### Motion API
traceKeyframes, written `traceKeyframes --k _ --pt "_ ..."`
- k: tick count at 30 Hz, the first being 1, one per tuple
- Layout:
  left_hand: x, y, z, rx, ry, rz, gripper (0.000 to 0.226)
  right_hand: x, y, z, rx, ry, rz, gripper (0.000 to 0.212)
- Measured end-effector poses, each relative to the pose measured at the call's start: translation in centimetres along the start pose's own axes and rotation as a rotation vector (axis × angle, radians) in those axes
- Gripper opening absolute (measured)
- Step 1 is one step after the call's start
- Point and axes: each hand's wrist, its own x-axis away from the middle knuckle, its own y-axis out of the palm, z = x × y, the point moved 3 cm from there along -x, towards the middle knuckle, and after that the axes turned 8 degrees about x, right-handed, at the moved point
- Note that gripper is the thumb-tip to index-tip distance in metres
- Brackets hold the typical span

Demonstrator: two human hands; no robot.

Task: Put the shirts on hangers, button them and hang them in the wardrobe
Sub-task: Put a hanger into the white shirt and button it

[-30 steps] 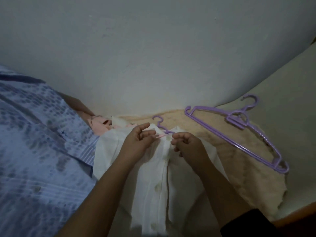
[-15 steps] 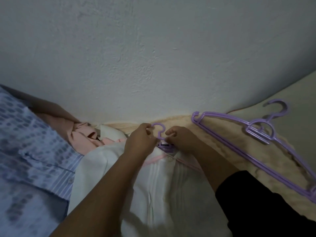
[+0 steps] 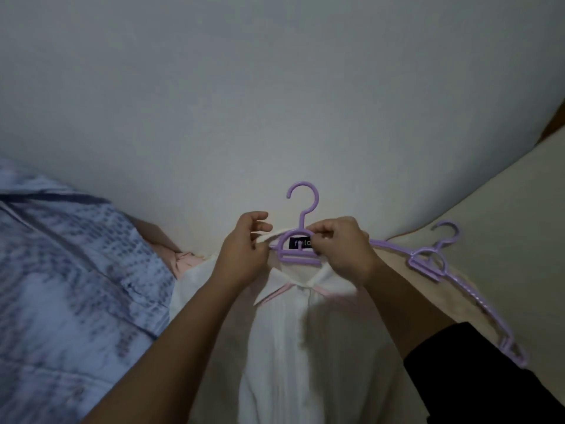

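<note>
A white shirt (image 3: 293, 347) with pink-edged collar hangs on a purple hanger (image 3: 301, 209), lifted in front of the grey wall. Its front placket looks closed. My left hand (image 3: 244, 249) pinches the left side of the collar next to the hanger's neck. My right hand (image 3: 342, 246) grips the collar and the hanger's top bar on the right, beside the black label. The hanger's shoulders are hidden inside the shirt.
A blue patterned shirt (image 3: 67, 286) lies spread at the left, with a pink garment (image 3: 180, 261) bunched against the wall behind it. Spare purple hangers (image 3: 440, 264) lie on a beige cloth (image 3: 504, 209) at the right.
The shirt lay flat while my hands worked at its collar. Both hands have since lifted it upright by the hanger, so the hook now stands clear against the wall.
</note>
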Motion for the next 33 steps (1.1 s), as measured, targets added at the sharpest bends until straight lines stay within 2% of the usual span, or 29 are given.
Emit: traceKeyframes --k 4,6,9,11,14,19,23,26,29,33 --pt "2.1 -3.8 7.3 -0.020 0.106 0.070 0.040 4.1 -6.5 -6.3 0.051 -0.105 0.133 0.016" --pt "3.6 -5.5 10.8 -0.026 0.185 0.098 0.041 6.3 -9.2 -9.1 -0.101 -0.139 0.141 0.018" --pt "6.3 -7.1 16.5 -0.134 0.339 0.069 0.044 9.5 -13.4 -13.6 -0.266 -0.194 0.163 0.006" --pt "8.1 -8.0 20.4 -0.253 0.465 0.045 0.060 11.8 -16.4 -16.7 -0.179 -0.311 0.200 0.003" --pt "10.6 -9.3 25.4 -0.377 0.664 0.062 0.080 14.9 -20.5 -20.8 0.018 -0.434 0.269 0.017" --pt "14.1 -11.5 31.2 -0.465 0.889 0.229 0.072 19.7 -25.1 -24.5 0.086 -0.482 0.349 0.023" --pt "16.4 -12.5 33.4 -0.551 1.069 0.289 0.068 23.2 -27.0 -26.2 0.107 -0.542 0.405 0.023" --pt "17.8 -13.2 34.3 -0.629 1.125 0.317 0.076 25.5 -27.5 -27.0 0.089 -0.577 0.423 0.021" --pt "19.1 -13.9 35.3 -0.638 1.146 0.340 0.069 27.0 -27.8 -27.6 0.062 -0.604 0.408 0.021" --pt "20.3 -15.2 36.0 -0.571 1.120 0.359 0.066 27.3 -29.2 -27.0 -0.105 -0.465 0.435 0.038"
